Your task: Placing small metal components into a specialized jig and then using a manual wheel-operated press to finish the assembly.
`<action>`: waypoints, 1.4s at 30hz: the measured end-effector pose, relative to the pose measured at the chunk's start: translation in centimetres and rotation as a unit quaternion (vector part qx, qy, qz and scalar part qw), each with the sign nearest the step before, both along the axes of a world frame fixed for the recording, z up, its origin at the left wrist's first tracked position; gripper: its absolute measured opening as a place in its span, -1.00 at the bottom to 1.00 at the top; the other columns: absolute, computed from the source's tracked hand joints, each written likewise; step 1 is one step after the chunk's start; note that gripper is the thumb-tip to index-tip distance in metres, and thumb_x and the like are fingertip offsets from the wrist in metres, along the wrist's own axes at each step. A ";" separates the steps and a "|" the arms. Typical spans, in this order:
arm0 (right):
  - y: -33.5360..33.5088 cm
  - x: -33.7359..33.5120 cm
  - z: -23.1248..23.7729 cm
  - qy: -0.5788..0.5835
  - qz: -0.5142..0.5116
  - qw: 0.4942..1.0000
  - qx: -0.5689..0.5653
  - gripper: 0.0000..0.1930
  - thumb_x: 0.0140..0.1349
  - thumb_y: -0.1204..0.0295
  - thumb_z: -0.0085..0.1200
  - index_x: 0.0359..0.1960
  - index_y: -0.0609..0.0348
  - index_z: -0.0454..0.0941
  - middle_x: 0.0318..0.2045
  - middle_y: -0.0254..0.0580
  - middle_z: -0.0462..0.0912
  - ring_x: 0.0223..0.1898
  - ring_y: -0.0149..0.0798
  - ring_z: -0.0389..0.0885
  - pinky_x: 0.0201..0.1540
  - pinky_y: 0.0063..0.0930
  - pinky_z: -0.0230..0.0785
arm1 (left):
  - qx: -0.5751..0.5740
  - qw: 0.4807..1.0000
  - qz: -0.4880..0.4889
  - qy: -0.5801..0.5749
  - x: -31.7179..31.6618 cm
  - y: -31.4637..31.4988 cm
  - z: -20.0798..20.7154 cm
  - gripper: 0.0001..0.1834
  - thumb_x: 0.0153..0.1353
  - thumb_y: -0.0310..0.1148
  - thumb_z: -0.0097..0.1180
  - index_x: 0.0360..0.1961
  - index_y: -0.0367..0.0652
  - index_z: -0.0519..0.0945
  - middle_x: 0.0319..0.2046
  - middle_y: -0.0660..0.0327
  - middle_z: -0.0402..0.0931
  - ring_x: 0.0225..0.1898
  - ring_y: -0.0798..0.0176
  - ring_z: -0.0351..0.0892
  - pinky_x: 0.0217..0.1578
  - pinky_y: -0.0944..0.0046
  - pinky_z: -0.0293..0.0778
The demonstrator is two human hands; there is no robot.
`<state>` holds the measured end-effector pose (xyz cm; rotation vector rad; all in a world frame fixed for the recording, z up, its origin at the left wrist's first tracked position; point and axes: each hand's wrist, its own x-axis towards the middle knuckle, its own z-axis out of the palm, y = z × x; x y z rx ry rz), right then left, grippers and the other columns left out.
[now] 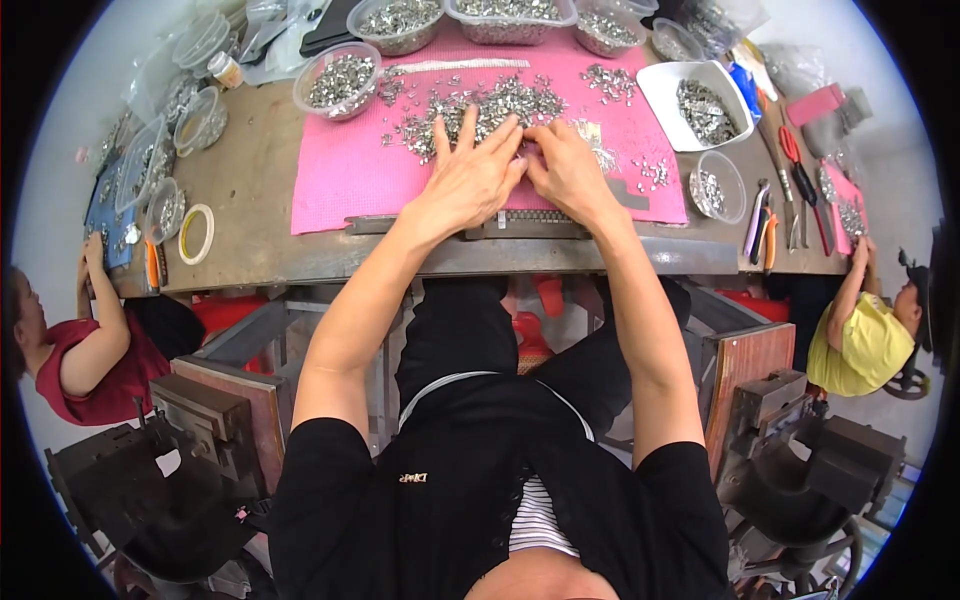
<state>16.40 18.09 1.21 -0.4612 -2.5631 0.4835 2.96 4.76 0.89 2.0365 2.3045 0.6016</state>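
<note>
A heap of small shiny metal pieces (510,98) lies on a pink textured mat (330,180). My left hand (468,182) rests at the near side of the heap, palm down with its fingers spread. Beside it, my right hand (568,172) has bent fingers drawn together at the tips, close to the left thumb and index finger. Whatever is between those fingertips is too small and hidden to make out. Below both hands, a narrow metal strip with a row of small parts (530,217) lies along the mat's near edge.
Clear tubs of metal pieces (338,82) line the mat's far side. A white tray (655,85) and a small clear cup (718,187) stand at right, near red-handled pliers (790,145). A tape roll (196,234) lies at left. Co-workers sit at both sides.
</note>
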 end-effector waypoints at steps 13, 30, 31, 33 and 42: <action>-1.2 4.1 1.8 0.014 0.000 0.989 -0.148 -0.88 0.22 0.59 0.14 -0.20 0.28 0.61 -0.32 -0.01 0.59 -0.21 0.04 0.62 -0.11 -0.14 0.48 | 0.122 0.985 0.020 -0.124 -0.4 -5.2 0.5 -0.78 0.32 -0.30 0.24 -0.04 0.02 0.75 -0.05 0.33 0.71 0.19 0.08 0.49 0.38 -0.29 -0.07; -2.5 1.2 -0.6 0.041 -0.006 0.999 -0.020 -0.87 0.16 0.47 0.29 -0.29 0.23 0.67 -0.38 -0.06 0.61 -0.28 0.03 0.62 -0.17 -0.11 0.44 | 0.174 0.981 0.082 -0.001 0.8 -1.3 -0.8 -0.85 0.10 -0.27 0.37 -0.37 -0.05 0.68 -0.37 0.28 0.58 -0.15 0.11 0.48 0.09 -0.11 0.16; -2.4 1.1 -0.6 0.065 -0.002 0.998 -0.001 -0.87 0.14 0.49 0.31 -0.31 0.25 0.66 -0.43 -0.07 0.60 -0.36 0.02 0.62 -0.28 -0.13 0.46 | 0.179 0.981 0.080 0.002 0.7 -1.2 -0.7 -0.86 0.10 -0.28 0.37 -0.37 -0.05 0.68 -0.37 0.28 0.58 -0.15 0.11 0.48 0.09 -0.12 0.15; -2.5 1.0 -0.6 0.061 -0.001 0.998 0.007 -0.88 0.13 0.50 0.31 -0.33 0.25 0.65 -0.44 -0.08 0.60 -0.36 0.01 0.63 -0.29 -0.14 0.46 | 0.173 0.982 0.082 -0.008 0.7 -1.3 -0.7 -0.87 0.10 -0.29 0.36 -0.37 -0.05 0.69 -0.37 0.28 0.58 -0.16 0.11 0.48 0.09 -0.12 0.15; -2.8 0.6 -1.1 0.045 -0.028 0.999 -0.006 -0.89 0.14 0.47 0.28 -0.34 0.20 0.63 -0.43 -0.13 0.61 -0.34 -0.04 0.63 -0.21 -0.15 0.40 | 0.171 0.981 0.083 -0.035 0.4 -1.4 -0.9 -0.91 0.13 -0.30 0.33 -0.36 -0.01 0.69 -0.38 0.28 0.57 -0.18 0.11 0.50 0.09 -0.16 0.16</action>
